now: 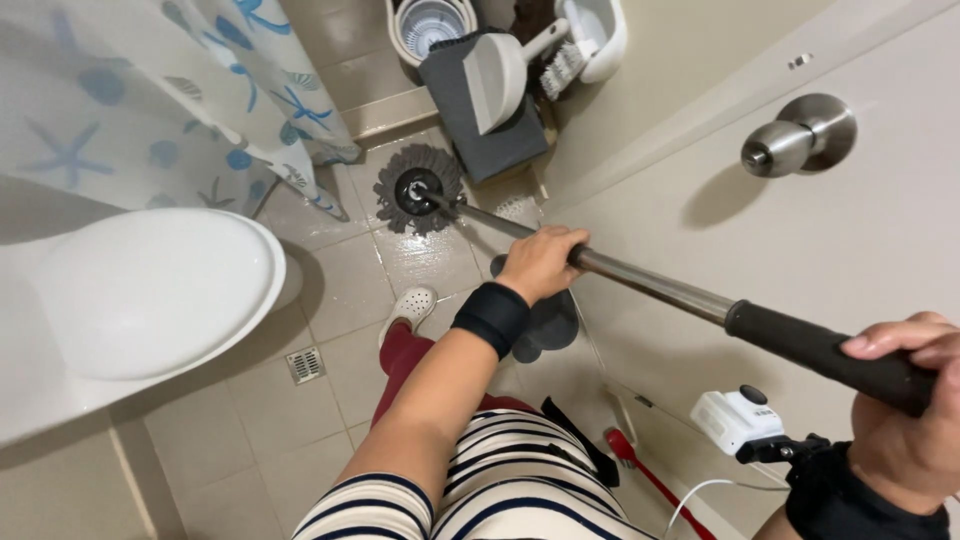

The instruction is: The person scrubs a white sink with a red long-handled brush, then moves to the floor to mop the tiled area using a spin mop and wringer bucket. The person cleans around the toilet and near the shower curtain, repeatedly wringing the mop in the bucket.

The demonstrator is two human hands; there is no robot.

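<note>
Both of my hands grip a long mop. My left hand point(540, 262) is closed around the steel shaft point(650, 285) partway down. My right hand point(915, 400) holds the black foam grip point(820, 350) at the upper end. The round grey stringy mop head point(418, 188) rests flat on the wet beige floor tiles point(340, 290) near the far wall. A black band is on my left wrist. A small white camera point(738, 420) is strapped to my right wrist.
A closed white toilet point(150, 290) sits at left, with a starfish-print shower curtain point(150, 90) behind it. A mop bucket point(430, 25), grey dustpan point(495, 80) and brush stand at the far wall. At right is a door with a steel knob point(795, 140). There is a floor drain point(305, 365).
</note>
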